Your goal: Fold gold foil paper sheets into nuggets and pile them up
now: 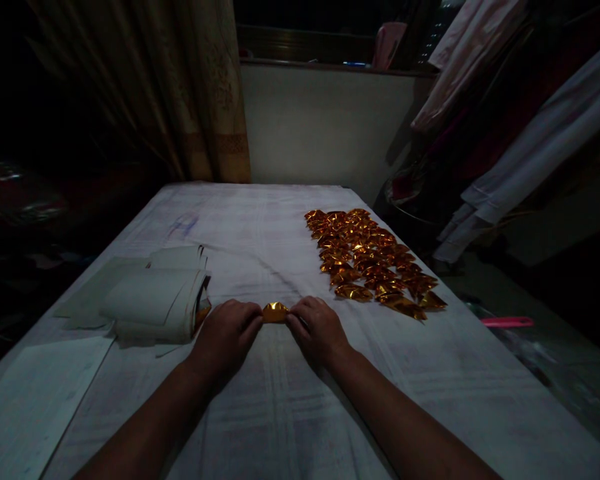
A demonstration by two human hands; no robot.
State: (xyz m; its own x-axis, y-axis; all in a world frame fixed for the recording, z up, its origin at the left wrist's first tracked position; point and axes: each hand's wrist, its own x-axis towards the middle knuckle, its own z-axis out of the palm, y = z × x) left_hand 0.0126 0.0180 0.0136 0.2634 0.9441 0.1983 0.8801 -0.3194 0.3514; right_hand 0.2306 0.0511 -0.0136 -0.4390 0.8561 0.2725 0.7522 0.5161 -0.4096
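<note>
Between my two hands is a small gold foil paper ingot (275,312), its middle bulging upward. My left hand (229,328) pinches its left end with closed fingers. On the other end, the thumb and fingers of my right hand (319,327) are closed in the same way. The ends themselves are hidden by my fingertips. To the right lie several rows of folded gold foil ingots (365,257). Left of my left hand rests a stack of pale paper sheets (147,293), with a bit of gold showing at its right edge.
A pale cloth covers the table (275,413). At the lower left lies a flat white sheet (45,393). A curtain (200,93) hangs behind on the left, and clothes (540,147) hang at the right. A pink-handled object (507,322) is beyond the table's right edge.
</note>
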